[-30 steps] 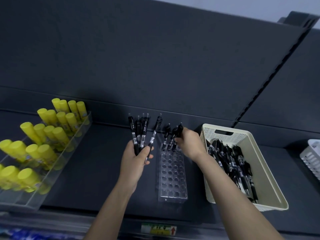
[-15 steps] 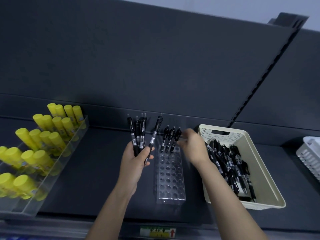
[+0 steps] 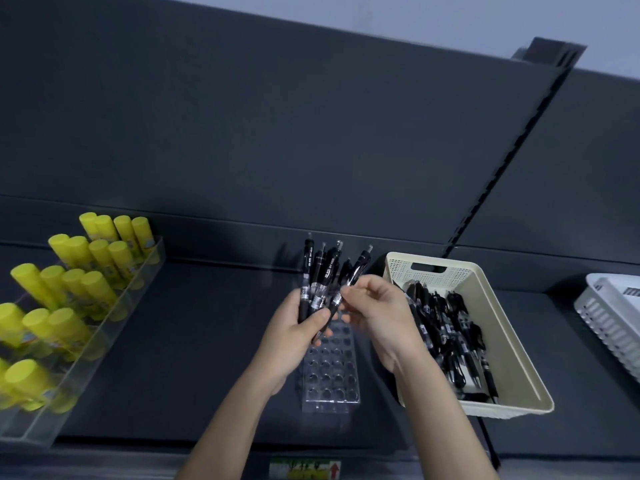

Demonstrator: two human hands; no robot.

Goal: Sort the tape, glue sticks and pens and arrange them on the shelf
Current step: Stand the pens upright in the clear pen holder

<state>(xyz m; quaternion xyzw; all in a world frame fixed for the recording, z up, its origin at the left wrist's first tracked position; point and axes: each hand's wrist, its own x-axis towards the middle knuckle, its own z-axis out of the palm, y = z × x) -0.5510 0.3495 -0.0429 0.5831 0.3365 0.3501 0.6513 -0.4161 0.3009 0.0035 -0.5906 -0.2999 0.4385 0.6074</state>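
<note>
Dark grey shelf (image 3: pixel 207 341) with matching back panel (image 3: pixel 311 133), camera looking down on it.

Left hand (image 3: pixel 291 337) is gripping a bunch of black pens (image 3: pixel 313 282), fingers and thumb wrapped round the barrels, clicker ends pointing up and away. Right hand (image 3: pixel 377 313) is pinching the rightmost pen (image 3: pixel 358 268) of that bunch between thumb and forefinger, other fingers curled. So that pen is sitting in both hands at once.

Both hands are hovering over the far end of a clear holder (image 3: pixel 330 372) with rows of round holes, which is lying on the shelf. Far rows are hiding behind the hands.

Cream basket (image 3: pixel 512 358) is sitting just right of the holder, carrying a loose pile of pens (image 3: pixel 446 327).

Yellow glue sticks (image 3: pixel 86 271) are standing in rows, tilted, in a clear tray (image 3: pixel 104 327) at far left. White basket (image 3: pixel 609 317) is showing at the right edge, cut off.
</note>
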